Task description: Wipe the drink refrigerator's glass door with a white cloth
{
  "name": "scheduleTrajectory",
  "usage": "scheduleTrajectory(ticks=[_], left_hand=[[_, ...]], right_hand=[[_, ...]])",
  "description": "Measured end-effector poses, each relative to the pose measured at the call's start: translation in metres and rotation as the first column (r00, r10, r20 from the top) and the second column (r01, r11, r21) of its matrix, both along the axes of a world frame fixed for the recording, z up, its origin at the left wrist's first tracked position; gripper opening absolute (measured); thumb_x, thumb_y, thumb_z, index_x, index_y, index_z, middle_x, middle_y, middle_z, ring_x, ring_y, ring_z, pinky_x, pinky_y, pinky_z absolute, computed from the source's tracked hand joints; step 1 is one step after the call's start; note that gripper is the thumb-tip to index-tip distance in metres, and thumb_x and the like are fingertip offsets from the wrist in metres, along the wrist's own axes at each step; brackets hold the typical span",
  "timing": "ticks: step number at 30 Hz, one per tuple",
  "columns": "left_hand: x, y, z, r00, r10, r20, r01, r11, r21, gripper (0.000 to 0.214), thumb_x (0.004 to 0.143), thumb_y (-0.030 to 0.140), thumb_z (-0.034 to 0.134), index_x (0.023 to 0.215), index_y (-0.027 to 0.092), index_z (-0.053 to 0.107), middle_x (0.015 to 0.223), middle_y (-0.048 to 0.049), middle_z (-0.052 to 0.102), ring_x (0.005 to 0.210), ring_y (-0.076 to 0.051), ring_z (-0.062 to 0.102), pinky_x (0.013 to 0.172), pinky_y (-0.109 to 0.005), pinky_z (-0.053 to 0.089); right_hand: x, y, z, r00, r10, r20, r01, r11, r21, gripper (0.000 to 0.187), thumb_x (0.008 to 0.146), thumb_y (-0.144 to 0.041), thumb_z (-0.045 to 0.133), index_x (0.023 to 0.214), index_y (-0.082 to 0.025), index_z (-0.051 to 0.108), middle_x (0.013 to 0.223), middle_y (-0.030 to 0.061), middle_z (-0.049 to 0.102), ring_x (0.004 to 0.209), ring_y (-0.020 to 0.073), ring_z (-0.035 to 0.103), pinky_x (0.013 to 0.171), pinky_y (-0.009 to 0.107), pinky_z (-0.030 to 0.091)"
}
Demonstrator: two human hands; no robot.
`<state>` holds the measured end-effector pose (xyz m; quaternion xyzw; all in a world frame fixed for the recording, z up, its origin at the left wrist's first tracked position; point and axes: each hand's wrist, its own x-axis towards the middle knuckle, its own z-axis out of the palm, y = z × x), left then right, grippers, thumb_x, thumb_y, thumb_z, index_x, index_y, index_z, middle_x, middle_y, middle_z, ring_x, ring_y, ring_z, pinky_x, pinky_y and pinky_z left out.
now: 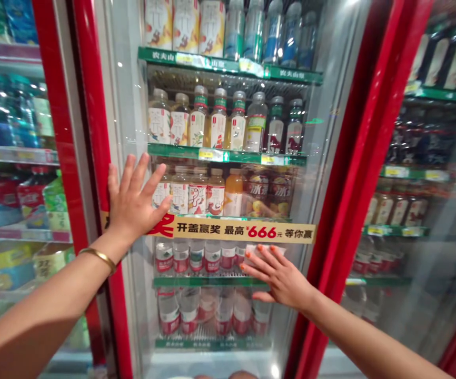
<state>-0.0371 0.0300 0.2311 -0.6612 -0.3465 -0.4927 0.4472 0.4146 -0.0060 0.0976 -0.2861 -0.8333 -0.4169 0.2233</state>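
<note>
A glass cooler door in a red frame stands in front of me, with drink bottles on several shelves behind it. My left hand, a gold bangle on its wrist, is spread near the door's left edge and covers part of a yellow strip with printed characters and "666". Lower on the right, my right hand lies flat with its fingers apart, just under the strip. A whitish, thin piece shows beneath its fingers; whether it is tissue or cloth I cannot tell.
Another cooler with bottles and packs stands on the left. On the right, a glass door fronts more bottles. Red frames divide them. Green shelf edges carry price tags. Light reflections show on the glass.
</note>
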Motion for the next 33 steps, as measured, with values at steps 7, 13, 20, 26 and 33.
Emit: scheduleTrajectory(ticks=[7,13,20,26,33], left_hand=[[-0.003,-0.001,0.000,1.000,-0.005,0.026,0.006,0.998,-0.059,0.084,0.099,0.064,0.065,0.173,0.044,0.032,0.187,0.0072,0.011,0.175,-0.036,0.012,0.140,-0.071,-0.003],[-0.003,0.000,-0.002,1.000,0.015,0.017,-0.014,0.998,-0.060,0.082,0.102,0.062,0.060,0.175,0.044,0.026,0.187,0.0079,0.009,0.175,-0.033,0.010,0.139,-0.067,-0.015],[0.000,-0.005,-0.001,0.999,0.033,-0.001,-0.033,0.999,-0.035,0.080,0.104,0.063,0.055,0.176,0.045,0.023,0.187,0.0075,0.010,0.175,-0.035,0.011,0.140,-0.071,-0.001],[-0.002,-0.009,-0.004,0.999,0.028,0.018,-0.026,0.995,-0.091,0.085,0.098,0.064,0.055,0.174,0.054,0.019,0.186,0.0181,0.005,0.175,-0.036,0.008,0.140,-0.067,-0.001],[-0.003,-0.012,-0.005,0.998,0.024,0.055,-0.016,0.991,-0.134,0.089,0.093,0.065,0.059,0.172,0.059,0.017,0.183,0.0253,0.003,0.175,-0.035,0.005,0.140,-0.067,-0.002]], right_hand=[[0.008,0.002,0.012,0.720,-0.263,-0.642,0.331,0.944,-0.015,0.085,0.107,-0.057,0.051,0.178,-0.019,0.024,0.187,0.0177,-0.006,0.172,0.0496,-0.003,0.129,0.083,0.025],[-0.065,0.004,-0.130,0.640,-0.309,-0.703,0.329,0.938,-0.113,0.089,0.104,-0.049,0.057,0.180,-0.030,0.014,0.187,0.0134,-0.010,0.171,0.0517,-0.010,0.124,0.090,0.025],[-0.058,-0.007,-0.274,0.468,-0.379,-0.798,0.392,0.899,-0.197,0.086,0.109,-0.053,0.034,0.180,-0.023,-0.004,0.186,0.0194,-0.014,0.171,0.0525,-0.007,0.121,0.093,0.028],[-0.063,-0.004,-0.301,0.355,-0.419,-0.836,0.398,0.876,-0.271,0.090,0.108,-0.067,0.024,0.180,-0.021,-0.004,0.186,0.0216,-0.015,0.170,0.0561,-0.005,0.122,0.094,0.023],[-0.079,-0.009,-0.296,0.275,-0.426,-0.862,0.344,0.881,-0.326,0.086,0.110,-0.062,0.024,0.179,-0.025,-0.012,0.184,0.0181,-0.023,0.170,0.0515,-0.014,0.124,0.095,0.014]])
